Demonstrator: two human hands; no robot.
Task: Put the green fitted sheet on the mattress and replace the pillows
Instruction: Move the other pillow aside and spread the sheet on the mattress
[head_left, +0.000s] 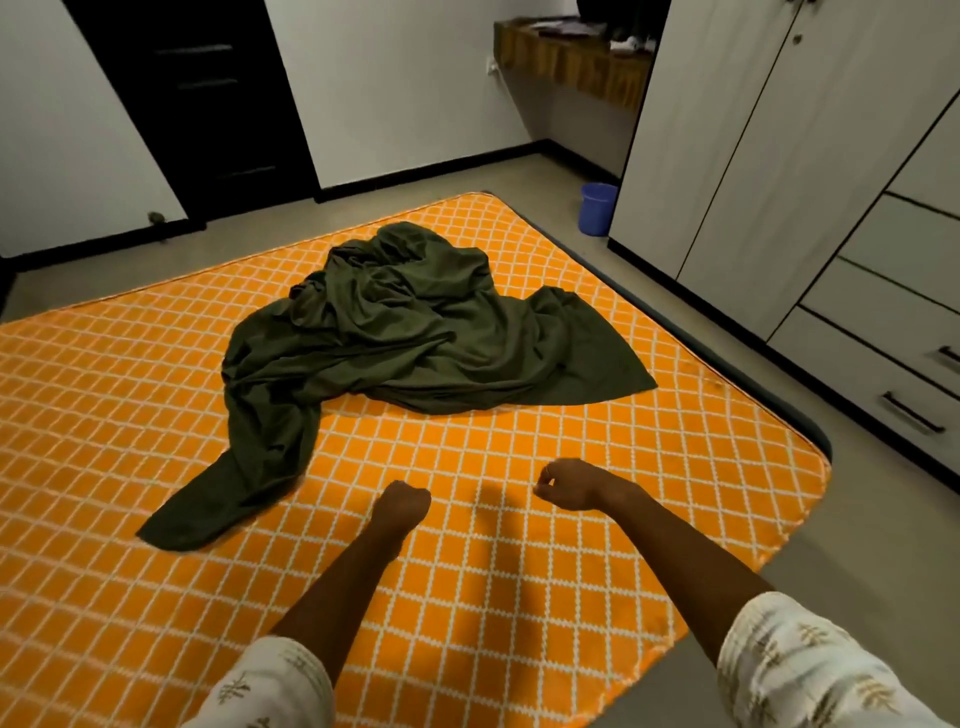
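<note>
- My left hand is curled into a fist and holds nothing; it hangs over the mattress, on the near side of the green fitted sheet
- My right hand has its fingers curled in loosely, also holding nothing; it is further to the right of the sheet, well apart from it
- Neither hand touches the sheet; the sheet's long trailing end lies just to the left of my left hand
- The sheet is a crumpled heap in the middle of the mattress, one flat flap spread to the heap's right, no corner hooked over any mattress edge
- No pillows in view
- Judged step: very start of fitting; the sheet is merely dumped, not spread
- Next move calls for opening both hands, finding the sheet's hem or an elastic corner in the heap and pulling it out toward a mattress corner; corners are buried in folds, so expect some sorting first
- Beyond the sheet: dark door, blue bucket, wardrobe to its right
</note>
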